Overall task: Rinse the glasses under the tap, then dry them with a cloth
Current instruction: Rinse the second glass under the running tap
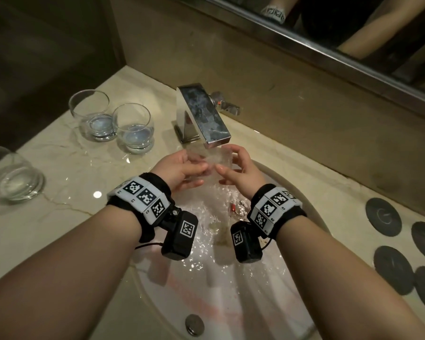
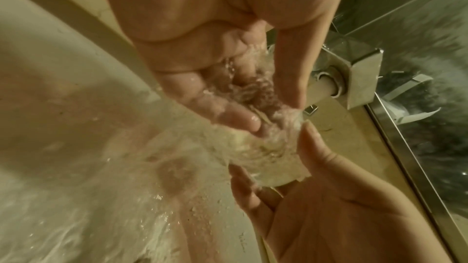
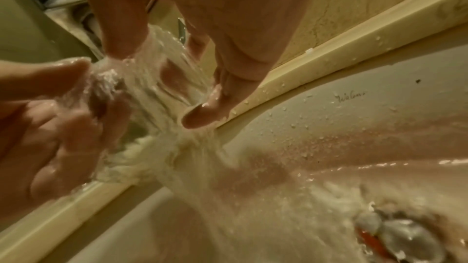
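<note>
Right hand (image 3: pixel 228 27) fingers (image 3: pixel 202 115) hold glass (image 3: pixel 162 79); water streams into sink (image 3: pixel 354 127).

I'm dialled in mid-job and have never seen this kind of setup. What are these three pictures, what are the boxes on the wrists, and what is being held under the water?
No machine here: a person works with bare hands. The bands with black-and-white square markers hold a small camera under each wrist. The big picture comes from a head-worn camera looking down; the other two come from those wrist cameras, looking along the palms.

The left hand and right hand together hold a clear glass under the running tap, over the white sink. In the left wrist view, the left fingers reach inside the glass while water pours through.

On the marble counter to the left stand two upright glasses, and a third glass sits nearer the edge. Dark round coasters lie on the right. I see no drying cloth in any view.
</note>
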Tool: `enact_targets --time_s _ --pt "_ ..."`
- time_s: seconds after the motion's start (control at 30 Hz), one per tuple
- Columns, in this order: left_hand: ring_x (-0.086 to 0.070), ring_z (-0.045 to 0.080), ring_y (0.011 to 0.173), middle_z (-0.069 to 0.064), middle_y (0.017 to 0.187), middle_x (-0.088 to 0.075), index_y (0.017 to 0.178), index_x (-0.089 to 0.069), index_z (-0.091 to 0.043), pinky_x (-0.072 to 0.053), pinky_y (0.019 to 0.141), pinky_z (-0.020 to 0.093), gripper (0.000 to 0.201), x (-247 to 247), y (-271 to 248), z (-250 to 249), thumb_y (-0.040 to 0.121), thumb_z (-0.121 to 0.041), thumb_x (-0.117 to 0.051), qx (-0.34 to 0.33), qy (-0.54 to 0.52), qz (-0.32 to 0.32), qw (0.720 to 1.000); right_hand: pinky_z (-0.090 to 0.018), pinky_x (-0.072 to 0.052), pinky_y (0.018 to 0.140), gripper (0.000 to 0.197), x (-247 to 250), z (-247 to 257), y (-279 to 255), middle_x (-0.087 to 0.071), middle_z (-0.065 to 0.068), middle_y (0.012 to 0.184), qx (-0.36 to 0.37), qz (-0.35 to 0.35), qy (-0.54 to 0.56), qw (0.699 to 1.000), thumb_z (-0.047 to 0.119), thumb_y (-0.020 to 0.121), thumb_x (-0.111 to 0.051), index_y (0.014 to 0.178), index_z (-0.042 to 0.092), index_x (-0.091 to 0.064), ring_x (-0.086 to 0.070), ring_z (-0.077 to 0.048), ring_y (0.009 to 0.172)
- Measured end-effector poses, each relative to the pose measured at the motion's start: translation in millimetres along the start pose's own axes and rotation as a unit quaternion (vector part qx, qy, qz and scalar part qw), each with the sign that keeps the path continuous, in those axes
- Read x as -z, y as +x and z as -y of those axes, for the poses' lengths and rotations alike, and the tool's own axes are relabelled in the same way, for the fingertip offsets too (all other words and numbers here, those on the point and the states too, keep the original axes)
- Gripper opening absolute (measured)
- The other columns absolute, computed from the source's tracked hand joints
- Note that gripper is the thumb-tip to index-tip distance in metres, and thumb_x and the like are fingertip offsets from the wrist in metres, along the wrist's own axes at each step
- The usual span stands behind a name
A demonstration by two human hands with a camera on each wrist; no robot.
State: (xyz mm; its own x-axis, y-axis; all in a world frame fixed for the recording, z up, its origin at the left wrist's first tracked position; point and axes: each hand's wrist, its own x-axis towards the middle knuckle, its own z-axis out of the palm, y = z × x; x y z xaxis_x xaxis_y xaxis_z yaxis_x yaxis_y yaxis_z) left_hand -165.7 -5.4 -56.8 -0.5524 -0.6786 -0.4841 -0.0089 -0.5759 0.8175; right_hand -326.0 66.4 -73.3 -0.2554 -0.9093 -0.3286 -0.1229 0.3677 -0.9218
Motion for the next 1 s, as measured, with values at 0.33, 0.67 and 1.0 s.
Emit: enact_targets --time_s 0.33,0.67,1.0 --pt "-0.065 0.005 0.062 -0.003 0.067 -0.071 0.089 -0.056 -0.013 -0.045 0.046 0.011 0.009 -4.1 0.7 -2.7 0.086 -0.005 -0.061 -0.018 0.048 0.006 0.999 -0.021 -0.045 0.055 0.066 -12.9 3.2 12.2 -0.063 -0.006 0.097 -0.149 0.024 0.111 0.982 0.064 0.091 -0.036 0.128 0.012 -0.051 -0.059 -0.011 0.065" --pt "-0.064 0.003 0.061 -0.005 0.067 -0.070 0.082 -0.055 -0.017 -0.038 0.044 0.011 0.010 -6.0 0.7 -2.8 0.090 -0.011 -0.058 -0.006 -0.005 -0.013 1.000 -0.026 -0.044 0.066 0.056 2.4 3.1 -2.0 -0.058 -0.008 0.119 -0.061 0.050 0.084 0.993 0.015 0.087 -0.065 0.133 0.029 -0.038 -0.064 -0.022 0.083" --pt "-0.066 0.002 0.062 -0.003 0.069 -0.070 0.088 -0.052 -0.015 -0.040 0.044 0.010 0.016 -8.0 -0.7 -3.0 0.085 -0.002 -0.062 -0.005 0.016 -0.003 1.000 -0.027 -0.043 0.063 0.045 -2.2 0.7 -2.8 -0.058 -0.014 0.115 -0.064 0.019 0.093 0.993 0.026 0.088 -0.063 0.128 0.023 -0.042 -0.059 -0.018 0.069"
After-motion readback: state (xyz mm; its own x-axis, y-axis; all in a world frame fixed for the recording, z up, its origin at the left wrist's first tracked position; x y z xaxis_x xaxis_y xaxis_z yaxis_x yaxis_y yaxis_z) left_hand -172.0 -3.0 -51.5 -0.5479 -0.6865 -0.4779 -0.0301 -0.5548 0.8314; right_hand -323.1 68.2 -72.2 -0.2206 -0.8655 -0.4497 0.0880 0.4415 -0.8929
